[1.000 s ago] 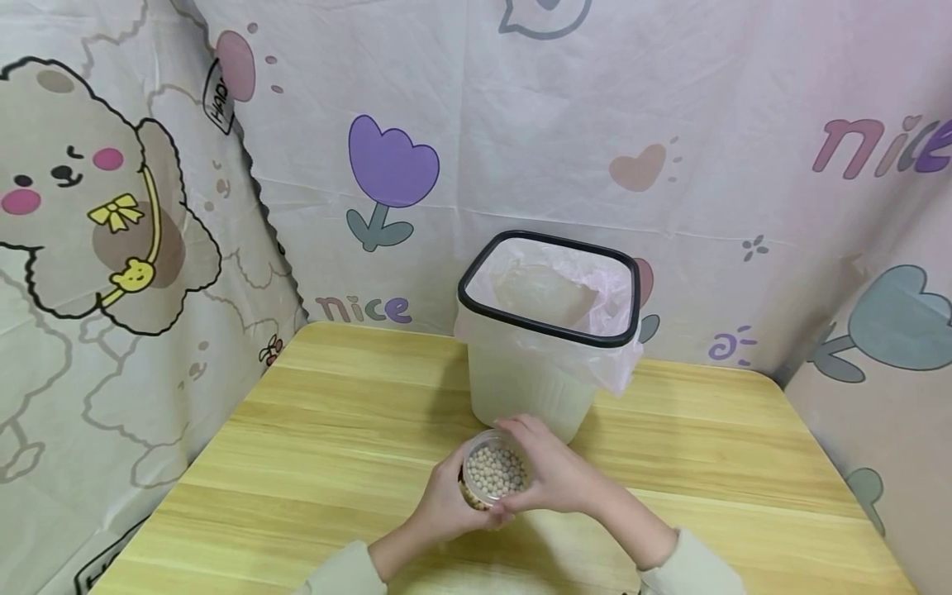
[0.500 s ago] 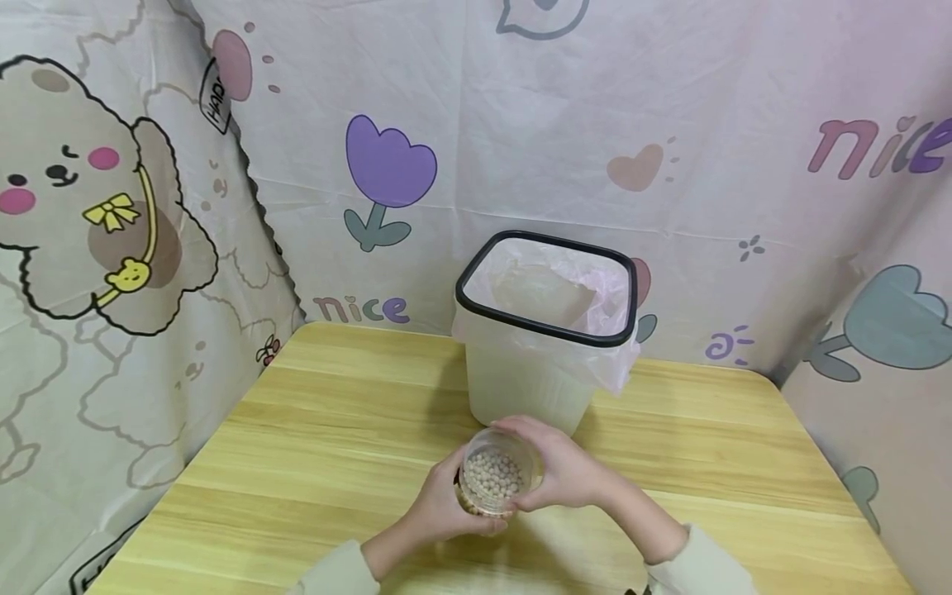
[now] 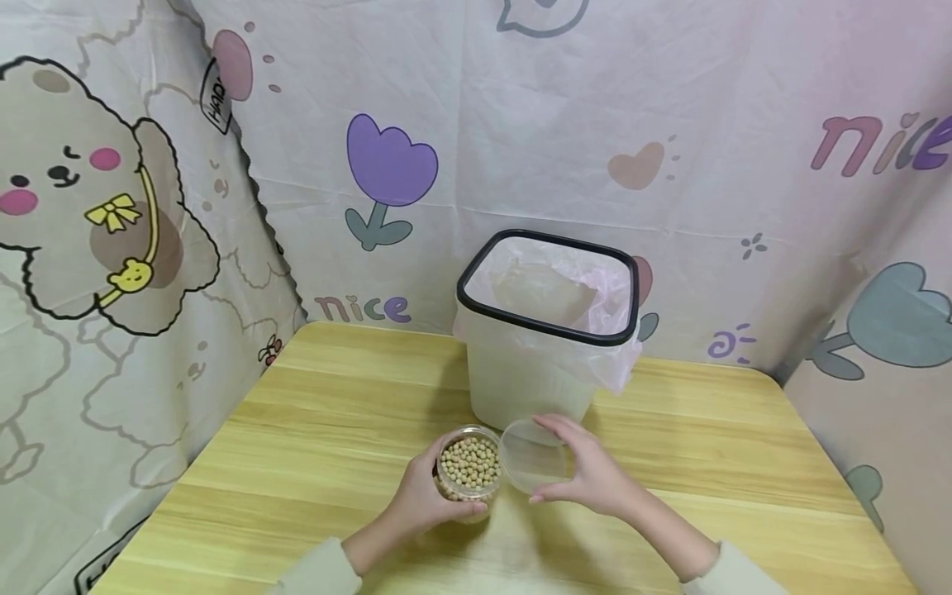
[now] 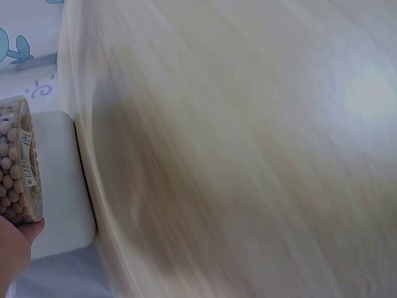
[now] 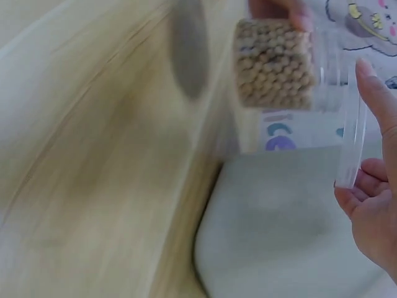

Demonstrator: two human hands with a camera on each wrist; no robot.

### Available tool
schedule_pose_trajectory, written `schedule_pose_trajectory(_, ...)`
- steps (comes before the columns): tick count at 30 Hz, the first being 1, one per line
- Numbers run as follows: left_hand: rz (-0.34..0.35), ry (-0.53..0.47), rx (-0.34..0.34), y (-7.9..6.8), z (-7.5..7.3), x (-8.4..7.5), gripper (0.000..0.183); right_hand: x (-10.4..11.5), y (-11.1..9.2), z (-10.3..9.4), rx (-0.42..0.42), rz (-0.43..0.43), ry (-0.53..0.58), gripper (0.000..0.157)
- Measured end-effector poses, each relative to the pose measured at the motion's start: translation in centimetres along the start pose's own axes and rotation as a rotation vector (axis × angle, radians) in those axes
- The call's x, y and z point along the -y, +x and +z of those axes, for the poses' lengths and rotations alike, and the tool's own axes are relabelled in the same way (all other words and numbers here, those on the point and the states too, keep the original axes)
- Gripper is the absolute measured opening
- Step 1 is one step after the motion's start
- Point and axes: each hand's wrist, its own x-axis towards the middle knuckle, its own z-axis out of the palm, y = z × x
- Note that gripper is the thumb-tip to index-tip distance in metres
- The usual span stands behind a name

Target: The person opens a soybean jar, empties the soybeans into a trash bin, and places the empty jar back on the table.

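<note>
My left hand (image 3: 426, 496) grips a clear round jar (image 5: 276, 65) from its left side. Pale round soybeans (image 3: 470, 461) fill most of it, and its mouth is uncovered. In the left wrist view, part of the jar (image 4: 15, 161) shows at the left edge, with a printed label on its base. Just right of the jar, my right hand (image 3: 587, 471) pinches a translucent round lid (image 3: 531, 456) by its rim between thumb and fingers. In the right wrist view the lid (image 5: 352, 133) stands close beside the jar's mouth.
Behind the hands stands a pale bin (image 3: 521, 384) with a black rim ring (image 3: 550, 329) and a pinkish plastic liner (image 3: 613, 302). All of it is on a wooden-grain table (image 3: 312, 430). A printed cloth (image 3: 521, 124) hangs behind and to both sides.
The lid has come off the jar and moved right in my right hand. The jar in my left hand has shifted slightly left, and the beans now show uncovered.
</note>
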Motion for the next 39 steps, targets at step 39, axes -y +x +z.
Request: schedule_pose_trajectory(39, -0.044, 0.112, -0.13, 1.7, -4.9, -0.9, 0.095, -6.2, -5.6, 3.3, 0.132, 0.258, 0.006, 0.092)
